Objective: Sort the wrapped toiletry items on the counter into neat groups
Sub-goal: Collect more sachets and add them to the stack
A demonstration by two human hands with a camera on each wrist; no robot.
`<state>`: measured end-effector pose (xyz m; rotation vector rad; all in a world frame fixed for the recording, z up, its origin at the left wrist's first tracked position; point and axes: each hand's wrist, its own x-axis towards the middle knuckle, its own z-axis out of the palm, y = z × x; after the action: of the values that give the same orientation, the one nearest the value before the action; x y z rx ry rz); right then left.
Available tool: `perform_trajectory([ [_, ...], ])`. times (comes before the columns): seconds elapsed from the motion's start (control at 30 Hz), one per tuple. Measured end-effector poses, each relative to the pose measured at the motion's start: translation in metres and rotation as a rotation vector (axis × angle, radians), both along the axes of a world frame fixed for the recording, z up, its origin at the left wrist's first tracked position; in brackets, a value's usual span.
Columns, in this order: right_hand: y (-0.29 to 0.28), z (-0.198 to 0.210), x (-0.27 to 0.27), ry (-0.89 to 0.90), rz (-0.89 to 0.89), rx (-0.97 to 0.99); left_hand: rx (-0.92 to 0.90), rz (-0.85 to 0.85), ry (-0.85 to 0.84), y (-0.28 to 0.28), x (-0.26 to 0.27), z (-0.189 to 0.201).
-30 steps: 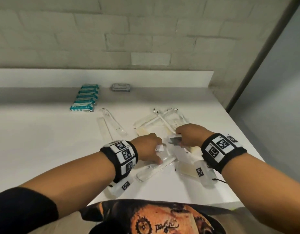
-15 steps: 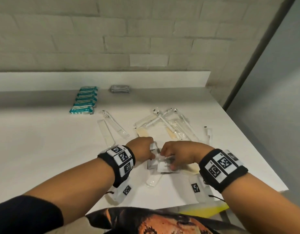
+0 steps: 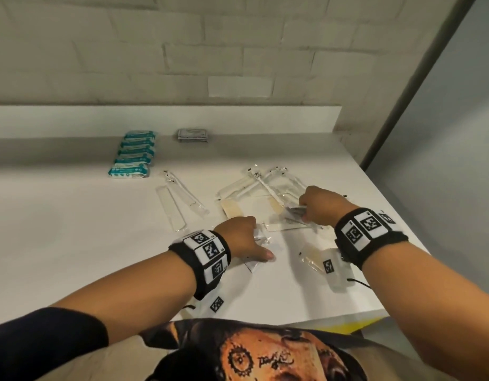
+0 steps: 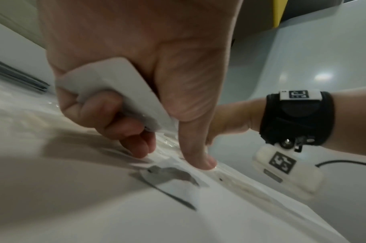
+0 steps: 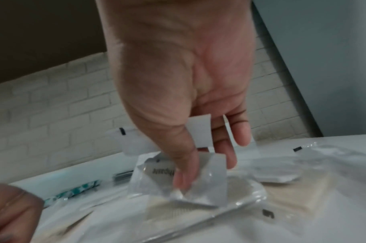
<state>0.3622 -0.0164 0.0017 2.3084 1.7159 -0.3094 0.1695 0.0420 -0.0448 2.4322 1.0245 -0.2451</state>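
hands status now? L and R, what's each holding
Left hand: fingers curled round a small white packet, thumb pressing on the counter.
Right hand: pinching a small silver sachet.

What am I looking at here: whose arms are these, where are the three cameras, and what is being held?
No machine: a person sorts toiletries with bare hands. One camera sits on the head; one on each wrist looks along the fingers. On the counter lie a row of teal packs, a dark stack, and a loose pile of clear-wrapped items. The left hand holds a small white packet in curled fingers, thumb pressing the counter. The right hand pinches a crumpled sachet above the pile.
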Motion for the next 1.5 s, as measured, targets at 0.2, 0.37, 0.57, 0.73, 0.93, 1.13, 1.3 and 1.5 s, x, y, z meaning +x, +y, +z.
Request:
perform_trajectory([
  [0.2, 0.01, 0.011, -0.014, 0.432, -0.224, 0.211, 0.008, -0.06, 0.127, -0.008, 0.009, 0.003],
  [0.37, 0.004, 0.017, -0.029, 0.881, -0.269, 0.368, -0.171, 0.102, -0.159, 0.014, -0.012, 0.025],
  [0.57, 0.02, 0.029, -0.064, 1.187, -0.25, 0.426, -0.886, 0.525, -1.003, 0.041, -0.044, 0.064],
  [0.73, 0.039, 0.028, -0.097, 1.3, -0.24, 0.448, -0.8, 0.469, -0.982, 0.044, -0.067, 0.067],
  [0.93, 0.062, 0.037, -0.127, 1.082, -0.232, 0.605, -0.82, 0.642, -1.061, 0.055, -0.114, 0.07],
  [1.13, 0.081, 0.021, -0.167, 0.263, 0.34, 0.822, -0.976, 0.561, -1.129, 0.059, -0.148, 0.077],
  [1.3, 0.101, 0.015, -0.185, 0.107, 0.45, 0.961, -0.962, 0.502, -1.122, 0.07, -0.167, 0.082],
  [1.5, 0.116, 0.02, -0.19, 0.299, 0.348, 0.972, -0.768, 0.504, -1.086, 0.097, -0.172, 0.076],
])
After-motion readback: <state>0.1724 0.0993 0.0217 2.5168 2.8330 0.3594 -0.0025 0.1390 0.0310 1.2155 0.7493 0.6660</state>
